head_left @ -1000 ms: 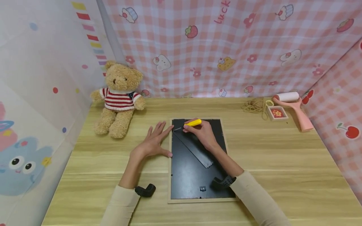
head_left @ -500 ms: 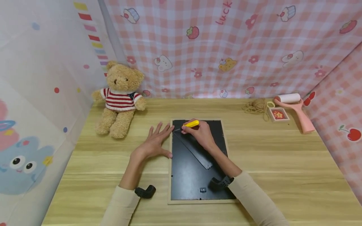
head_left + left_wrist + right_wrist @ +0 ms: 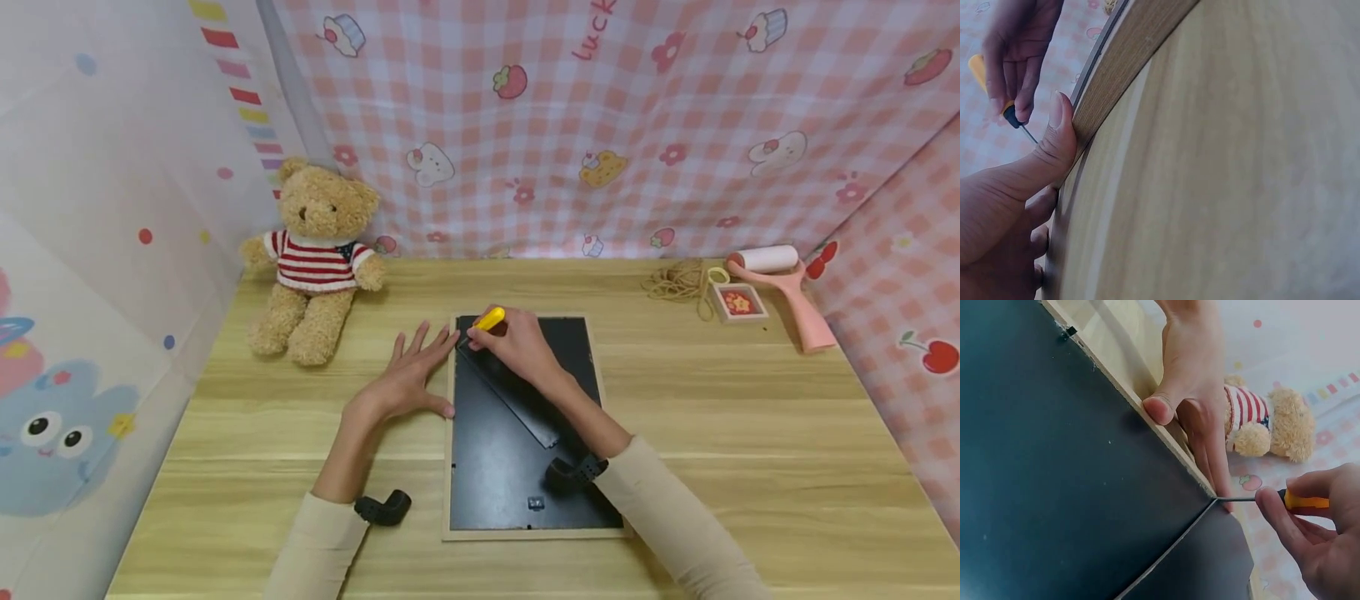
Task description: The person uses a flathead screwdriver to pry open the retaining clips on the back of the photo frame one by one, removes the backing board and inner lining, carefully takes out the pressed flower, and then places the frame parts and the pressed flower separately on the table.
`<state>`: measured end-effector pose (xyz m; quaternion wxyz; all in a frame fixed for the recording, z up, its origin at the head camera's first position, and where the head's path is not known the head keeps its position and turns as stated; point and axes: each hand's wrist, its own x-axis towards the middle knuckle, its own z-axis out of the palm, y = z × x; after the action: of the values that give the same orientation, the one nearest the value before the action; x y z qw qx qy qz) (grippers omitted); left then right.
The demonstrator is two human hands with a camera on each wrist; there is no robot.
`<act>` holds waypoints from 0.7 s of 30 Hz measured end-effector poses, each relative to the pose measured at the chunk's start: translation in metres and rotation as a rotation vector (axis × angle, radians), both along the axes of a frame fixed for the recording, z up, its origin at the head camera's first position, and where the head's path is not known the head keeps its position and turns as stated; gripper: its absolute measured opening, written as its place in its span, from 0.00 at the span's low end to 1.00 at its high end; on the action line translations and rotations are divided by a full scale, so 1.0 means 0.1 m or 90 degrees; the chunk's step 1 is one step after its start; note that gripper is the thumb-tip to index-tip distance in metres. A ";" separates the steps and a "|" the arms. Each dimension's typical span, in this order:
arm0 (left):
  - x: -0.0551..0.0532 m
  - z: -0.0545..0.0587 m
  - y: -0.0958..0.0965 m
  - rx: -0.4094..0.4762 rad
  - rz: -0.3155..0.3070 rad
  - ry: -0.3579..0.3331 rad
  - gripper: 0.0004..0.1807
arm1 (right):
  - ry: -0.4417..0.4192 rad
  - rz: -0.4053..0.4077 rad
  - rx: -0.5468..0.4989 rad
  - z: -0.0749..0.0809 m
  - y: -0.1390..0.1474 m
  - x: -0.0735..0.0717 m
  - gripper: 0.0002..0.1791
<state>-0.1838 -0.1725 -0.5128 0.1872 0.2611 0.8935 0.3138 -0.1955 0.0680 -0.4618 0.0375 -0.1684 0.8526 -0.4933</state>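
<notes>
Watching from my remote seat, I am seeing the right hand sitting farther left than it was 1 second ago, and the yellow-handled screwdriver is now slanting more sharply across my head view. I am reading that as the work narrowing onto 1 spot by the left edge, though what the tip is touching there is staying too small for me to tell. The right fingers are pinching the screwdriver, while its thin metal shaft is reaching to where the strip is meeting the rim. The left hand is keeping its place, its fingers stretching straight and apart, holding nothing; its thumb is resting on the rim and its forefinger is ending just beside the shaft, so I am judging a slip there to be the main risk. The wooden frame is lying flat on the table in front of the person, its black backing facing up. For room, I am counting on the wide stretch of wood between the frame and the pink roller at right; leftward, the left hand is crowding the edge, and the teddy bear is sitting behind it.
</notes>
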 end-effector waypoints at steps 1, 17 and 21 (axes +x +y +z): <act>0.00 0.00 0.00 0.000 0.001 0.000 0.72 | 0.008 0.006 0.012 0.02 -0.01 0.00 0.08; -0.02 -0.08 -0.01 0.014 0.009 0.000 0.75 | 0.023 0.026 0.049 0.07 -0.03 -0.01 0.07; -0.02 -0.07 -0.02 0.014 0.012 0.000 0.75 | 0.025 0.037 0.071 0.11 -0.07 -0.04 0.07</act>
<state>-0.1858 -0.1745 -0.5198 0.1810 0.2549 0.8925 0.3252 -0.1999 0.0611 -0.4506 0.0444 -0.2001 0.8740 -0.4407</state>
